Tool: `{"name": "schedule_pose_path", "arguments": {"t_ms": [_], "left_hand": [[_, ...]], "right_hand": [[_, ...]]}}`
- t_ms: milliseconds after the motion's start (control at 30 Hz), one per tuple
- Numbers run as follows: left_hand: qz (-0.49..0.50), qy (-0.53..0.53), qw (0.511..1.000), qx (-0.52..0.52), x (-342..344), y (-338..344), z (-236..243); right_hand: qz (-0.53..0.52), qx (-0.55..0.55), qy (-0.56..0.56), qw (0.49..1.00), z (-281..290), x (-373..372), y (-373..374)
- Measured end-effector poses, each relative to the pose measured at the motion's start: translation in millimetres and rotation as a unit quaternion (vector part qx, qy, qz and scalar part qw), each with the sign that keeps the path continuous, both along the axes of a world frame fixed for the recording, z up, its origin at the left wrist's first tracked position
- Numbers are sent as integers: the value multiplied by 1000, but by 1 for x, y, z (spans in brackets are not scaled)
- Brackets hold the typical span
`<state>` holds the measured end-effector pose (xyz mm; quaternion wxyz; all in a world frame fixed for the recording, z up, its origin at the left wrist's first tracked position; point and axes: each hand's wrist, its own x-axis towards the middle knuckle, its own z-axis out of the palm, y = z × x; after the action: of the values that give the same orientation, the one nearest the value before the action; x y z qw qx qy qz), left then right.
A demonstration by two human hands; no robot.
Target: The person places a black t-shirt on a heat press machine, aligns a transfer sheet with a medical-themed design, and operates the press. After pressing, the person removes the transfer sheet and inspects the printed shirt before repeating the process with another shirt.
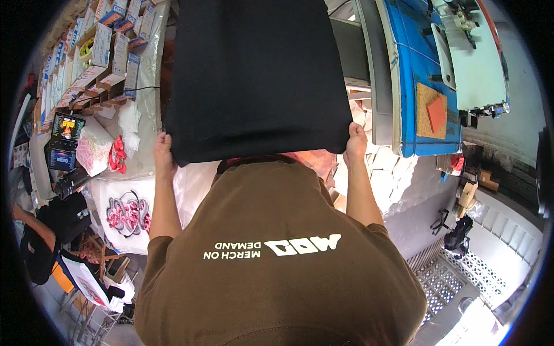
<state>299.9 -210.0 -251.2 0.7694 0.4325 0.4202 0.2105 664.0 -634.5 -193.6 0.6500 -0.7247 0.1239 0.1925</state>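
Left hand (164, 154): you pinch black cloth (259, 86), lower-left corner
Right hand (356, 140): you pinch its lower-right corner, fingertips seemingly tucked under
Forearms (167, 205): yours point up-frame

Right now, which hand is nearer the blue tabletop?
The right hand, holding the black cloth on the side toward the blue tabletop; the left hand grips the left corner.

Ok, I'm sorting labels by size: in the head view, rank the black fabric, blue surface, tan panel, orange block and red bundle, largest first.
1. Black fabric
2. Blue surface
3. Tan panel
Orange block and red bundle: too alike to rank.
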Motion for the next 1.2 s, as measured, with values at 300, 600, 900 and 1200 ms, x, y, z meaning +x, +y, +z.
{"name": "schedule_pose_path", "arguments": {"t_ms": [300, 600, 900, 1200], "left_hand": [[-118, 54, 987, -90, 60, -11, -14], [-113, -173, 959, -192, 216, 140, 76], [6, -62, 988, -140, 311, 242, 45], [35, -122, 975, -184, 299, 288, 8]], "right_hand": [[279, -25, 175, 944, -33, 19, 29], [187, 194, 164, 949, 14, 194, 193], [-14, 334, -52, 941, -8, 293, 248], [-153, -49, -129, 979, -20, 308, 258]]}}
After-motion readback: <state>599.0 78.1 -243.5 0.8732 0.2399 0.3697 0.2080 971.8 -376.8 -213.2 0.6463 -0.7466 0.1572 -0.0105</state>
